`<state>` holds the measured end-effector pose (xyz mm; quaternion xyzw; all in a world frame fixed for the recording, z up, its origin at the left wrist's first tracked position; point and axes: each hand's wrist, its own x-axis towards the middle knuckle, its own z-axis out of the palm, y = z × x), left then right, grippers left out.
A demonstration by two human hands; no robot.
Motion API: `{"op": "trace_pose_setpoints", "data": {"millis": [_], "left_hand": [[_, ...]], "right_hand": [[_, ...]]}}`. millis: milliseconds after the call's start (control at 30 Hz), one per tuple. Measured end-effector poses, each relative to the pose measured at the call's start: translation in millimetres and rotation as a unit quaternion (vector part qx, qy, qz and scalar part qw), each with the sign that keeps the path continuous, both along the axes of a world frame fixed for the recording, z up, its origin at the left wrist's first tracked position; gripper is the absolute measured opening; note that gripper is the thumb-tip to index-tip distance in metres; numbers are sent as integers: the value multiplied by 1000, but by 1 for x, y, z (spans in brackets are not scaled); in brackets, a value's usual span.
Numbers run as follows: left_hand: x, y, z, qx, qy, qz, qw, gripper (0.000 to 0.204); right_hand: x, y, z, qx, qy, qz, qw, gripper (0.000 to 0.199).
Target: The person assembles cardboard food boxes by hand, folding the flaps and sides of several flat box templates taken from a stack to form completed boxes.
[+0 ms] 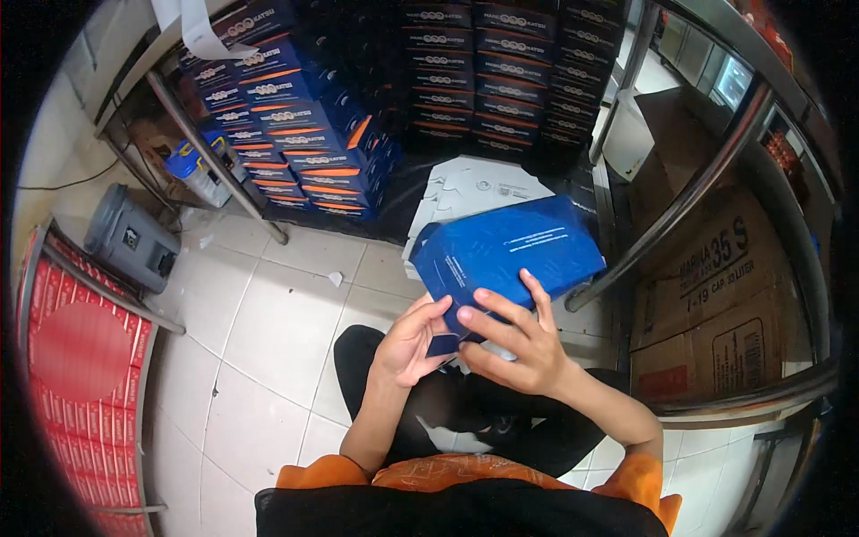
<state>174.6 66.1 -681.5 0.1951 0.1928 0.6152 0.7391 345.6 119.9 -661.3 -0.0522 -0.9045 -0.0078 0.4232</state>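
A blue cardboard box with small white print is held up before me, slanting away to the right above my crossed legs. At its near end, my left hand pinches a corner by a small dark-blue flap. My right hand grips the same end, its fingers spread over the blue side and its thumb side toward the left hand. Part of the right hand's hold is hidden by the hand itself. Just beyond the box lies a pile of flat white-sided cardboard blanks, partly covered by it.
Stacks of dark-blue boxes with orange edges stand at the back left, with more stacked boxes behind. Metal rack legs frame the space. A large brown carton is at right; red packages and a grey bin are at left.
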Motion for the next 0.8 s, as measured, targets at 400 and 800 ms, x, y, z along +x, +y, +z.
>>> {"op": "trace_pose_setpoints", "data": {"millis": [400,800], "left_hand": [[13,-4,-17,54,194,204,958,13],[12,-13,-7,212,635,37,742,21]], "right_hand": [[-2,-8,23,-73,-12,37,997,22],[15,15,46,-210,6,-31,977,35]]}}
